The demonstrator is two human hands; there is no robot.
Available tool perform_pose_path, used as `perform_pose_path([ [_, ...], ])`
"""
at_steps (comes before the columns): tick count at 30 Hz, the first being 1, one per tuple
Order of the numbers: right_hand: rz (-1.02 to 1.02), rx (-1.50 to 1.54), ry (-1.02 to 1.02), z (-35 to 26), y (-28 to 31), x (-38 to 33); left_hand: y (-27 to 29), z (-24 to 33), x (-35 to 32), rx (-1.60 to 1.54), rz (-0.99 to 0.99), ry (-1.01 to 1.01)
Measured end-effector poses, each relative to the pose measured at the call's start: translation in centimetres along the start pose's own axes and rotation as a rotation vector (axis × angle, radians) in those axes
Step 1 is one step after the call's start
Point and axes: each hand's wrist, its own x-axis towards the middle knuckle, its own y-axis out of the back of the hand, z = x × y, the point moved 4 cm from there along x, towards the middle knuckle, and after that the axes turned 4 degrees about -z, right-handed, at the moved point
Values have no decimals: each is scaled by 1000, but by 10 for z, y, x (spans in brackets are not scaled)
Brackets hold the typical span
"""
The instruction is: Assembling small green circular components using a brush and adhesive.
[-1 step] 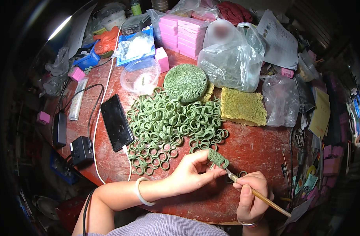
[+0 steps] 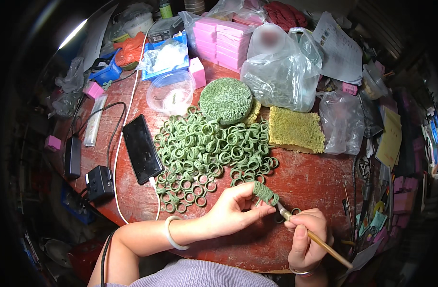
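My left hand (image 2: 232, 211) is closed around a short stack of green rings (image 2: 265, 193) at its fingertips. Whether the stack sits on a finger or is only pinched, I cannot tell. A slim brush (image 2: 329, 248) with a wooden handle is pinched in my right hand (image 2: 307, 235). Its pale tip points up and left, close against the near end of the stack. One or two loose rings (image 2: 296, 211) lie on the table behind the brush. Beyond my left hand spreads a large pile of similar green rings (image 2: 204, 148).
Behind the pile sit a round green textured pad (image 2: 225, 100) and a yellow sponge (image 2: 297, 130). A phone (image 2: 142, 149) on a white cable lies to the left. Plastic bags (image 2: 282, 76), pink blocks (image 2: 216, 43) and a clear tub (image 2: 154, 93) crowd the red table's (image 2: 247, 246) back.
The brush tip has shifted very slightly to the right along the end of the stack. My left hand and the rings look unmoved.
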Motion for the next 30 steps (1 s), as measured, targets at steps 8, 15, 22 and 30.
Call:
perform_pose_path([
  [8, 14, 0, 0, 0, 2, 1, 1, -3, 0, -21, -7, -19],
  [15, 4, 72, -149, 2, 1, -1, 6, -4, 2, 237, -1, -150],
  [22, 164, 348, -229, 7, 7, 0, 3, -3, 1, 134, -1, -98],
  [30, 38, 68, -128, 4, 4, 4, 3, -2, 1, 131, -12, -69],
])
